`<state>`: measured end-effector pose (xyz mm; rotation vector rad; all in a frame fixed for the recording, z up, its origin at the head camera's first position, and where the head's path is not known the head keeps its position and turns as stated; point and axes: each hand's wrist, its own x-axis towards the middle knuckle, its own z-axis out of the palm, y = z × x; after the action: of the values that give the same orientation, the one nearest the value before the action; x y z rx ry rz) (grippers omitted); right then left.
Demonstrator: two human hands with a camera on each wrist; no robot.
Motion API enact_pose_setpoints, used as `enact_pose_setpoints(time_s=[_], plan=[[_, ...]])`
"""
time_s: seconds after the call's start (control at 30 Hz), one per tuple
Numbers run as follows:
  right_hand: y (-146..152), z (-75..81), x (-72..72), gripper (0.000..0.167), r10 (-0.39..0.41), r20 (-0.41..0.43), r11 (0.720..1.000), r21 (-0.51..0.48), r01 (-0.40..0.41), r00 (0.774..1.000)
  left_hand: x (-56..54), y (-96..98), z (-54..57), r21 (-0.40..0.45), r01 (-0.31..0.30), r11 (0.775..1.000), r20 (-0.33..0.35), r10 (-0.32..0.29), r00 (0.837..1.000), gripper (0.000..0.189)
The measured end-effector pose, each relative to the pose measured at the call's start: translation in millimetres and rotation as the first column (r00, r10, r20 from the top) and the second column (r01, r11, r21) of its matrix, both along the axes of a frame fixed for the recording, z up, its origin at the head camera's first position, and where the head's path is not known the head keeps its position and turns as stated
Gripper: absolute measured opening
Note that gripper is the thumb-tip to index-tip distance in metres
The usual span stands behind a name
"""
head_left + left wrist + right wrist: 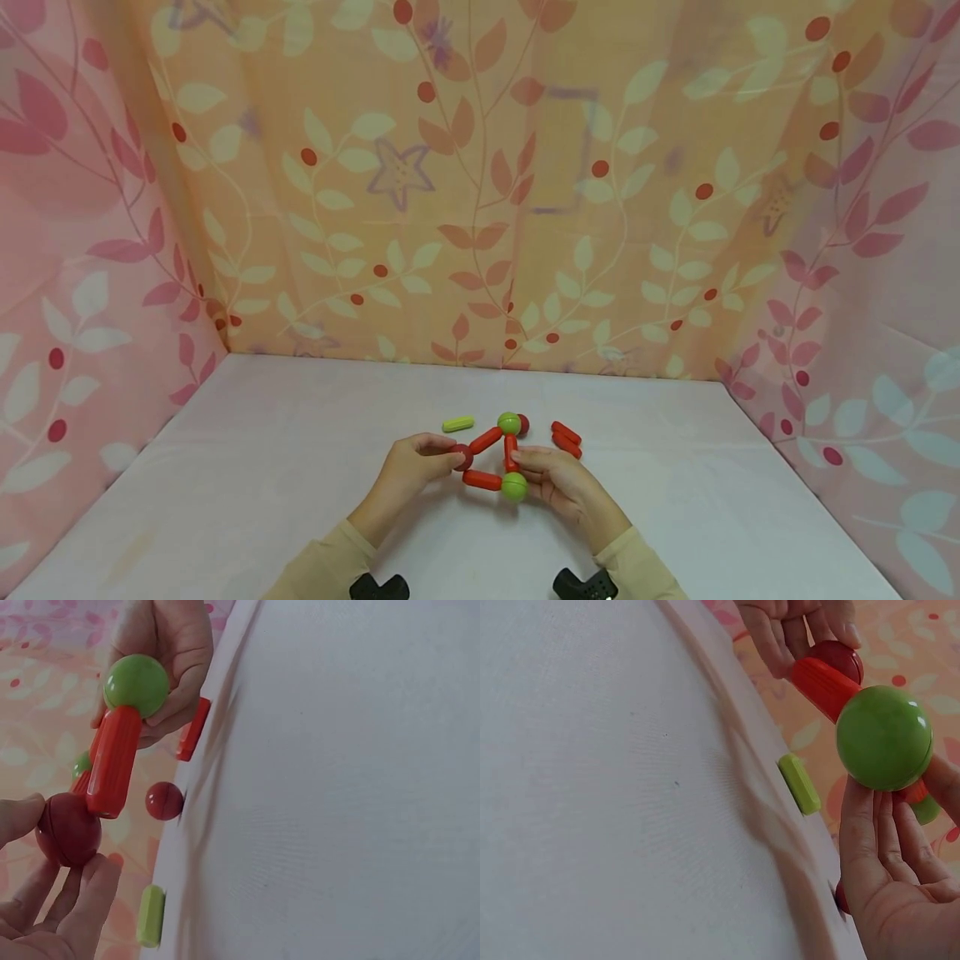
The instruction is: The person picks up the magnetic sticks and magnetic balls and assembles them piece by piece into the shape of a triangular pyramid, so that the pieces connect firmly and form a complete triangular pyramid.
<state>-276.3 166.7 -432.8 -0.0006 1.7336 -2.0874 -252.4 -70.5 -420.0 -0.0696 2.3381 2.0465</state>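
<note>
Both hands hold a triangle of toy rods and balls above the white table. My left hand (411,467) pinches the dark red ball (69,829) at its left corner between thumb and fingers. My right hand (562,485) grips the upright red rod (511,452) on the right side, which has a green ball (509,423) at its far end and another green ball (885,738) at its near end. One red rod (486,441) slants from the red ball to the far green ball. Another red rod (115,763) runs from the near green ball, its free-looking end right at the red ball.
On the white table (300,417) lie a yellow-green rod (458,424) beyond my left hand, a second dark red ball (164,801) behind the triangle, and two red rods (566,439) beyond my right hand. Patterned cloth (480,250) surrounds the table's back and sides.
</note>
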Motion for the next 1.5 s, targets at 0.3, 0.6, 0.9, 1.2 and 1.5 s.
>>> enact_pose_setpoints(time_s=[0.3, 0.6, 0.9, 1.2, 1.5], plan=[[1, 1.8, 1.6, 0.029, 0.008, 0.002, 1.000, -0.013, -0.008, 1.000, -2.5, -1.9, -4.7, -0.037, 0.053, 0.998, 0.058, -0.051, 0.997, 0.037], [2, 0.5, 2.0, 0.029, 0.009, -0.005, 1.000, -0.015, -0.010, 1.000, -2.0, -3.4, -9.0, 0.125, 0.120, 0.985, 0.107, -0.133, 0.985, 0.044], [0, -0.7, 1.6, 0.029, 0.014, -0.002, 1.000, -0.022, -0.014, 1.000, -0.9, -4.0, -11.7, 0.163, 0.156, 0.974, 0.080, -0.171, 0.982, 0.047], [-2, -0.5, 2.9, 0.027, 0.028, 0.004, 0.998, -0.048, -0.028, 1.000, -2.3, -2.9, -12.2, 0.166, 0.138, 0.976, 0.059, -0.150, 0.987, 0.051], [-3, -0.6, 3.3, 0.035, 0.029, 0.003, 0.999, -0.032, -0.029, 1.000, -3.2, -1.1, -13.9, 0.145, 0.097, 0.985, 0.075, -0.109, 0.991, 0.056]])
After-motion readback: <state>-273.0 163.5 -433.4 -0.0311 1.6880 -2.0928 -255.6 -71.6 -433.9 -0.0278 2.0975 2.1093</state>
